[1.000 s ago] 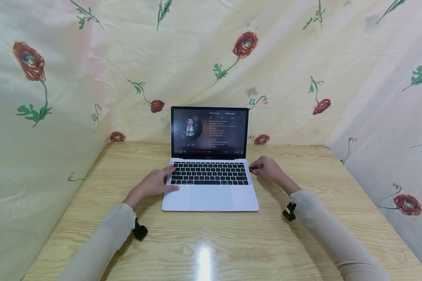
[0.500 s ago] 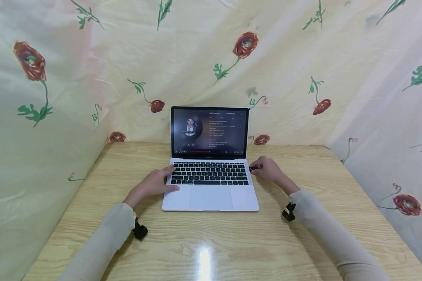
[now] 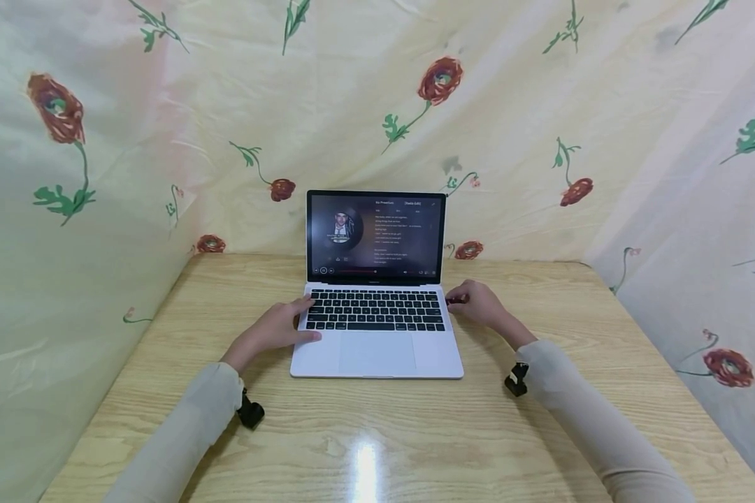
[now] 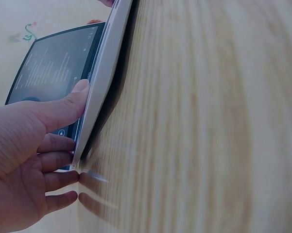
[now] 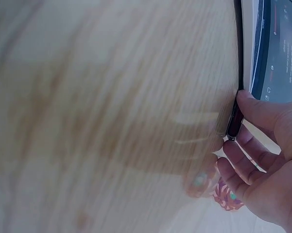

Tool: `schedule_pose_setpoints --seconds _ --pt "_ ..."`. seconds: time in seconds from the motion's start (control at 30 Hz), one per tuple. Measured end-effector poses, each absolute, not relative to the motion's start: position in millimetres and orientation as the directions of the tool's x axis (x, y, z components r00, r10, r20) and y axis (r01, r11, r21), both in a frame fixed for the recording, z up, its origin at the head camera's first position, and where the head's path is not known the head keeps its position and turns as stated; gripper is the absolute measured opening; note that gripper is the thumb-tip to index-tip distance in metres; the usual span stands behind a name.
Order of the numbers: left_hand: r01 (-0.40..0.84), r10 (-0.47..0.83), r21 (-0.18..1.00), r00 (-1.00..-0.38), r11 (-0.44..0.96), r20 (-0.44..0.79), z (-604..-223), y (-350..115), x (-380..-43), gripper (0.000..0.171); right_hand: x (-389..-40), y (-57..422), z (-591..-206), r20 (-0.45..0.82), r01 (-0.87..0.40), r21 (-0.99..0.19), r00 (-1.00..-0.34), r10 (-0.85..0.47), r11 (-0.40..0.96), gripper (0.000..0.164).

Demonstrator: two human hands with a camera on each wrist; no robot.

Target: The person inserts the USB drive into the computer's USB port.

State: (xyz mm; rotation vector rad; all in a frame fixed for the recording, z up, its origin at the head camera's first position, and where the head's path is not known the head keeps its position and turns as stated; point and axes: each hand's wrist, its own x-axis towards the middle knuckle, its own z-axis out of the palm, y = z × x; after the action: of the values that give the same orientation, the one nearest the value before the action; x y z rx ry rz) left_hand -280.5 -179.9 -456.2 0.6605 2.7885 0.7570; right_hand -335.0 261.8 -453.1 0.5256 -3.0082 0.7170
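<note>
A silver laptop (image 3: 377,354) stands with its lid up on the wooden table, its screen showing a music player with lyrics. My left hand (image 3: 275,327) rests at its left edge: the thumb lies on the palm rest, one finger touches the keyboard side, and the other fingers reach down beside the body to the table. At the right edge, my right hand (image 3: 482,304) pinches a small dark red USB flash drive (image 5: 236,120) between thumb and fingers. The drive lies against the laptop's side; whether its plug sits in a port is hidden.
Wooden table top (image 3: 377,433) extends around the laptop on all sides. Flower-printed cloth (image 3: 352,126) hangs behind the table and along both sides. A black wrist camera (image 3: 249,411) is strapped to the left wrist, another black camera (image 3: 516,379) to the right.
</note>
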Motion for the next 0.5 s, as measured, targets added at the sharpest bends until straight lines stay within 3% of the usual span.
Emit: schedule_pose_setpoints --seconds 0.5 --pt "0.372 0.458 0.513 -0.888 0.773 -0.048 -458.7 -180.3 -282.1 0.086 -333.2 259.9 -453.6 0.095 -0.321 -0.449 -0.945 -0.313 0.834 0.020"
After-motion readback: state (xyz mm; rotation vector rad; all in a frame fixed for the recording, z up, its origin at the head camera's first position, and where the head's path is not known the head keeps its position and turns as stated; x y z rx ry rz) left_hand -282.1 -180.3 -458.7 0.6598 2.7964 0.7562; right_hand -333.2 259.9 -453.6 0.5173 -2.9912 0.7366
